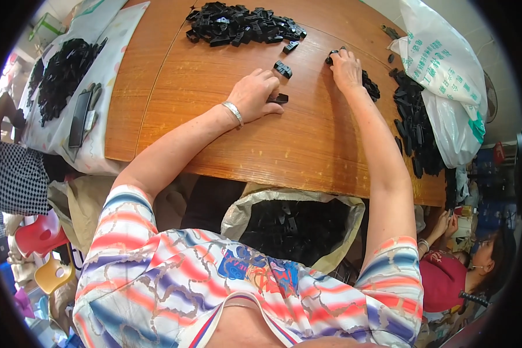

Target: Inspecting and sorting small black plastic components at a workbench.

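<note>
My left hand (251, 95), with a silver bangle at its wrist, rests on the wooden table (214, 139). Its fingers are closed around a small black plastic piece (280, 99), whose end sticks out beside the thumb. Farther right, my right hand (347, 71) has its fingertips bent down over another black plastic piece (331, 57), partly hidden by them. A black block (282, 69) lies just beyond my left hand, and a similar block (291, 47) sits farther back. Partly behind my right wrist is a small heap of black parts (370, 88).
A large pile of black blocks (238, 24) covers the far table. Long black parts (414, 124) line the right edge beside a white plastic bag (441, 75). An open sack of black parts (354, 223) stands below the near edge. Another person (455, 272) is at right.
</note>
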Demonstrator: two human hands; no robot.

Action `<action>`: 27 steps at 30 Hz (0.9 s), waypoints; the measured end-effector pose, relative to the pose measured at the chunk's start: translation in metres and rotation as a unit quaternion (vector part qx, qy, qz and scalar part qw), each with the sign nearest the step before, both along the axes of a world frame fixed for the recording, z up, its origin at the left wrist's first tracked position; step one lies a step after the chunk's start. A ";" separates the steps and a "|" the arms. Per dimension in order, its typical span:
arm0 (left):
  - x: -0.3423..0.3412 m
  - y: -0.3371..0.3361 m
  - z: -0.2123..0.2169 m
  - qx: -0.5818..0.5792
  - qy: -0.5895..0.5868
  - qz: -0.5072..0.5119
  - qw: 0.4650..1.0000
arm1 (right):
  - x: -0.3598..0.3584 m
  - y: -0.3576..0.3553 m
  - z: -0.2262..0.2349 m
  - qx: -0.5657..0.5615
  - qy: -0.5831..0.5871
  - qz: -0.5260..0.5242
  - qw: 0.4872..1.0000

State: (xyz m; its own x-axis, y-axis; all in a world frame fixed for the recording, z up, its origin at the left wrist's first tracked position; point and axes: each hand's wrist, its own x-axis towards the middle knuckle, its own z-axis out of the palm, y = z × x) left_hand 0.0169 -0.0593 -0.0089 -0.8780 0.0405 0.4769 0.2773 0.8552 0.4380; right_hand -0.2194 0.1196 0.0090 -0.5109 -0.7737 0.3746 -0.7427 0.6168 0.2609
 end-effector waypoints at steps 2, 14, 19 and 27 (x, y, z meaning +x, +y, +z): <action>0.005 0.003 0.000 -0.003 -0.002 -0.008 1.000 | -0.001 -0.004 -0.003 -0.004 -0.005 0.000 1.000; 0.043 0.018 -0.001 0.000 0.005 -0.052 0.999 | 0.066 0.009 0.021 -0.038 -0.376 0.038 0.925; 0.051 0.009 -0.003 0.032 0.022 -0.002 0.999 | 0.109 0.027 0.010 -0.089 -0.407 0.038 0.908; 0.042 0.012 -0.011 0.023 -0.004 0.035 0.999 | 0.144 0.031 0.005 -0.146 -0.305 0.043 0.940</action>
